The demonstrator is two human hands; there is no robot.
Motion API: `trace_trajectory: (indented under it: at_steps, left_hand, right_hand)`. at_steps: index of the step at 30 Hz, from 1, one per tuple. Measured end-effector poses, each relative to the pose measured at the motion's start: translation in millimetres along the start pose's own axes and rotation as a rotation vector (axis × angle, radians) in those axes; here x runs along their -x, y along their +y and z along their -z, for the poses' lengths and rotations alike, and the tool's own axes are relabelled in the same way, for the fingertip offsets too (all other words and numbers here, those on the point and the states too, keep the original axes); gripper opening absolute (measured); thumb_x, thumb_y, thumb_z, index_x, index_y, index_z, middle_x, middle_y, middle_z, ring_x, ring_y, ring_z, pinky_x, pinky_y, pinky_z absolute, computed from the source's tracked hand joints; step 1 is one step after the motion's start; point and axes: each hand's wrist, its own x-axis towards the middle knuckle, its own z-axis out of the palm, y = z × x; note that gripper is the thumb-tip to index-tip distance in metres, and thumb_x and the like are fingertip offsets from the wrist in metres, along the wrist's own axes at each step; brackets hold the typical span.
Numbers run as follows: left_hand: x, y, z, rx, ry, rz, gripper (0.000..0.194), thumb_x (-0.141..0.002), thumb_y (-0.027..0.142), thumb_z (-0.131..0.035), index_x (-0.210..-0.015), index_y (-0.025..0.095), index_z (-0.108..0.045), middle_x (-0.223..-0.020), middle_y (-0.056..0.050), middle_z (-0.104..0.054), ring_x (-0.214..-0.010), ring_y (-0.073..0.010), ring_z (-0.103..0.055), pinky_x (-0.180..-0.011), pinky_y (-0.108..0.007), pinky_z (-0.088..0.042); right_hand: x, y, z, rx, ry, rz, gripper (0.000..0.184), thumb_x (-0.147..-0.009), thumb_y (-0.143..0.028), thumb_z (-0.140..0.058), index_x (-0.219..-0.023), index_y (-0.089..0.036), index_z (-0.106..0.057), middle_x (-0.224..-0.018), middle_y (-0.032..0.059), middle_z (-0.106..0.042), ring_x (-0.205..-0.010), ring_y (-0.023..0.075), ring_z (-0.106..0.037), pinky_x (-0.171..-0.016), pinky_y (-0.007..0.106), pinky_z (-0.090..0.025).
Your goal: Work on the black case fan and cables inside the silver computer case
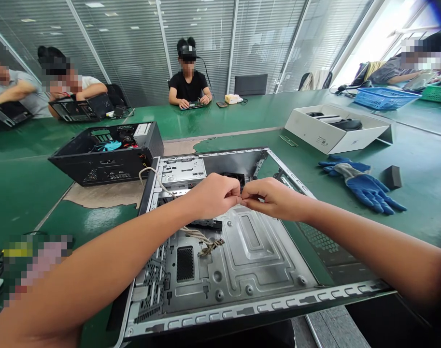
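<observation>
An open metal computer case (252, 261) lies on its side in front of me, its bare inner panel facing up. Over its middle my left hand (216, 195) and my right hand (269, 197) meet, thumbs and forefingers pinched together at the tips. Whatever sits between the fingertips, if anything, is too small to make out. Behind the hands a black fan (234, 179) partly shows at the case's far wall. A bundle of pale cables (206, 241) runs over the drive bay side and ends on the panel, below my left hand.
A second, black computer case (111, 166) with a blue fan stands at the far left. To the right are a white box (314, 133), blue-grey gloves (368, 188) and a dark block (392, 177). A person (189, 84) works across the green table; other people sit left and right.
</observation>
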Motion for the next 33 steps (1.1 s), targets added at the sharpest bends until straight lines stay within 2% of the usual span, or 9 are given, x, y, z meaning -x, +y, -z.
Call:
trace_trajectory:
  at_steps: [7,14,18,24,29,33]
  left_hand:
    - [0.0,2.9,0.2,-0.008,-0.014,0.022,0.007,-0.082,0.019,-0.06,-0.08,0.016,-0.066,-0.068,0.002,-0.063,-0.059,-0.0089,-0.049,-0.056,-0.025,-0.035]
    - [2.0,-2.0,-2.2,0.057,0.044,-0.024,0.005,-0.079,0.016,-0.061,-0.082,0.016,-0.065,-0.067,0.002,-0.064,-0.059,-0.0086,-0.052,-0.058,-0.023,-0.038]
    - [1.5,-2.8,-2.0,0.013,0.048,-0.024,0.007,-0.082,0.019,-0.059,-0.081,0.016,-0.065,-0.066,0.001,-0.063,-0.059,-0.0088,-0.05,-0.058,-0.024,-0.037]
    - [0.0,-1.0,-2.1,-0.084,0.016,-0.018,0.011,-0.084,0.022,-0.057,-0.082,0.017,-0.066,-0.069,0.0,-0.064,-0.06,-0.01,-0.05,-0.058,-0.026,-0.034]
    - [0.4,1.4,-2.4,-0.075,-0.007,0.002,0.01,-0.082,0.02,-0.058,-0.081,0.016,-0.067,-0.069,0.0,-0.065,-0.06,-0.0102,-0.051,-0.057,-0.026,-0.034]
    - [1.2,1.3,-2.0,-0.014,0.012,0.005,0.008,-0.081,0.019,-0.059,-0.082,0.016,-0.067,-0.07,0.001,-0.066,-0.059,-0.0097,-0.051,-0.058,-0.025,-0.036]
  right_hand:
    - [1.3,-3.1,-1.5,0.019,0.045,0.075,0.023,-0.092,-0.025,-0.048,-0.072,-0.017,-0.058,-0.067,0.0003,-0.057,-0.059,0.0105,-0.046,-0.059,0.024,-0.034]
    - [1.1,1.8,-1.0,-0.026,0.023,-0.035,0.024,-0.092,-0.03,-0.049,-0.073,-0.017,-0.059,-0.064,-0.0015,-0.054,-0.057,0.0096,-0.043,-0.057,0.025,-0.033]
    - [1.4,2.7,-1.4,-0.031,0.012,-0.053,0.024,-0.092,-0.03,-0.048,-0.077,-0.017,-0.062,-0.066,-0.0008,-0.057,-0.058,0.0096,-0.044,-0.058,0.025,-0.034]
    - [1.0,1.6,-0.2,-0.014,0.019,0.015,0.022,-0.091,-0.026,-0.049,-0.076,-0.017,-0.062,-0.068,0.0,-0.059,-0.059,0.0094,-0.047,-0.058,0.024,-0.035]
    - [1.8,-0.6,-0.5,0.01,0.039,0.073,0.021,-0.09,-0.023,-0.049,-0.075,-0.017,-0.063,-0.067,0.0005,-0.06,-0.06,0.01,-0.049,-0.06,0.024,-0.036]
    - [2.4,0.6,-1.6,0.018,0.039,0.036,0.019,-0.089,-0.023,-0.05,-0.075,-0.017,-0.062,-0.067,0.0001,-0.058,-0.059,0.01,-0.047,-0.058,0.024,-0.035]
